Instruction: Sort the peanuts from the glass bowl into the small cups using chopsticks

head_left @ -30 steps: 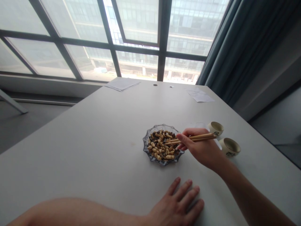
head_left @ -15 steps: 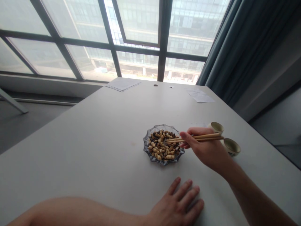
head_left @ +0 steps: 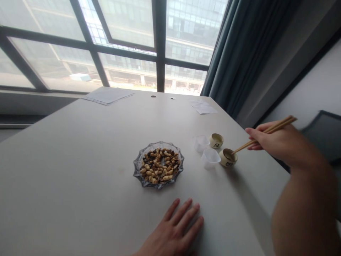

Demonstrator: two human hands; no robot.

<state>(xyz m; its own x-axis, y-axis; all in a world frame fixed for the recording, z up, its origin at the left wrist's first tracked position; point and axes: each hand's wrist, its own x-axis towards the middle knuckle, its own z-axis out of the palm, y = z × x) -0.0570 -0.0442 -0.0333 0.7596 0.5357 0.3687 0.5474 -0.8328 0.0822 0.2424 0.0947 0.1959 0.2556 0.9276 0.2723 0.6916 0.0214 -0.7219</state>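
Note:
In my right hand (head_left: pixel 274 140) is a pair of wooden chopsticks (head_left: pixel 269 131), slanting down to the left. Their tips reach into the mouth of the nearer small cream cup (head_left: pixel 228 161), which has dark writing on its side. Whether the tips pinch anything there, I cannot tell. My left hand (head_left: pixel 177 225) lies flat on the table with its fingers spread, just in front of a scalloped glass dish (head_left: pixel 137 174). Peanuts (head_left: pixel 153 174) and dark seeds fill the dish, with a small bare spot near the middle.
A second cream cup (head_left: pixel 216 141) stands behind the first. Two clear plastic containers, a nearer one (head_left: pixel 211 159) and a farther one (head_left: pixel 201 143), sit left of the cups. Papers (head_left: pixel 108 96) and another sheet (head_left: pixel 203 107) lie toward the table's far edge, below the windows.
My right hand with the chopsticks has moved from the dish rightward to the nearer cup. The view has turned right, and the plastic containers now show. My left hand stays on the table.

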